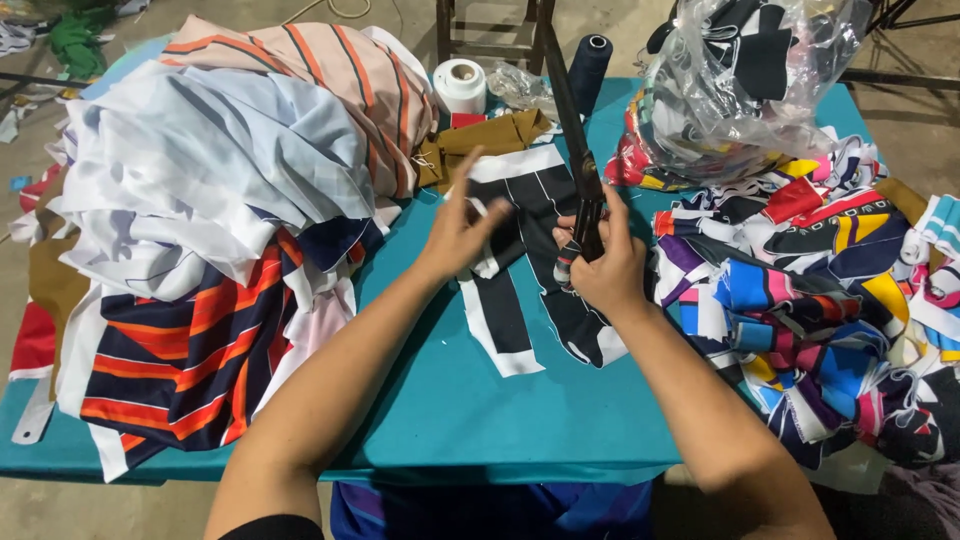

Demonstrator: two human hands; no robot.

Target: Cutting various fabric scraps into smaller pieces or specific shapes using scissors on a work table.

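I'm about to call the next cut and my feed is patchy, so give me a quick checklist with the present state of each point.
1. Large dark metal scissors held by the right hand: ok, fist closed around the handles, blades pointing up and away.
2. Left hand on the black-and-white striped fabric piece: ok, fingers spread, touching its edge.
3. Left fingers away from the blades: ok, they sit left of the scissors.
4. Blades open or shut: cannot tell.
5. Fabric lying flat on the teal cloth-covered table: not ok, the piece is bunched near the hands.
6. Pile of multicoloured fabric scraps away from the piece: not ok, it crowds the right wrist.
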